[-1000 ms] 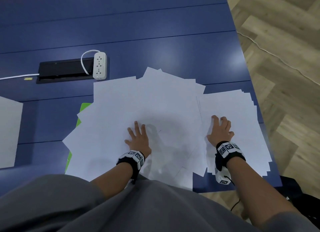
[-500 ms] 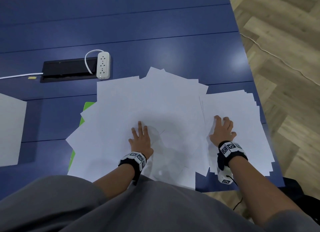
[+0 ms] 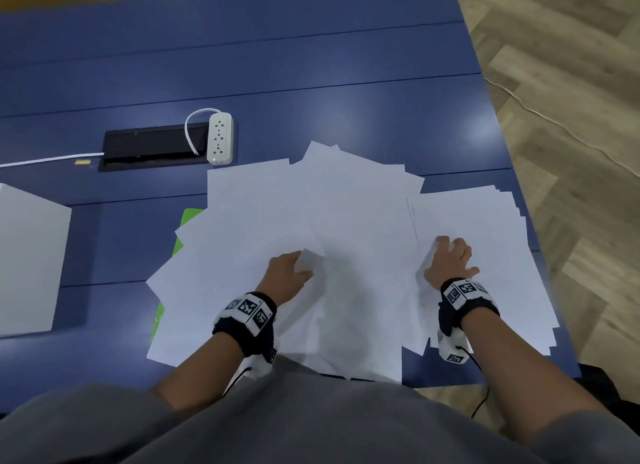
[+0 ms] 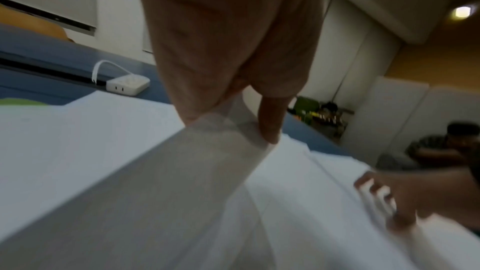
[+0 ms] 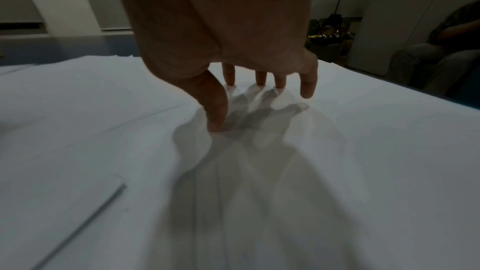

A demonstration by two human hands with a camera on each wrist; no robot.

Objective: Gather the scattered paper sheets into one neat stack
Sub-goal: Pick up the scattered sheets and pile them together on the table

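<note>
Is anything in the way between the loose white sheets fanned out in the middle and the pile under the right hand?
Nothing visible. The fanned white paper sheets already overlap the right-hand white pile; only blue table lies around them.

**Tally of things on and around the blue table**

Hands: two, a left hand (image 3: 289,276) and a right hand (image 3: 450,261). Wristbands with printed markers: two, one per wrist (image 3: 247,311). Paper sheets (image 3: 311,214): many, overlapping, in two rough spreads; exact number cannot be told. Green sheet or folder (image 3: 188,218): one, mostly under the paper. White power strip (image 3: 220,138): one, with one white cord. Black cable hatch (image 3: 152,150): one. White box (image 3: 31,263): one, at the left edge. Table (image 3: 311,65): one. Another person (image 4: 441,147), seated: one, in the wrist views.
</note>
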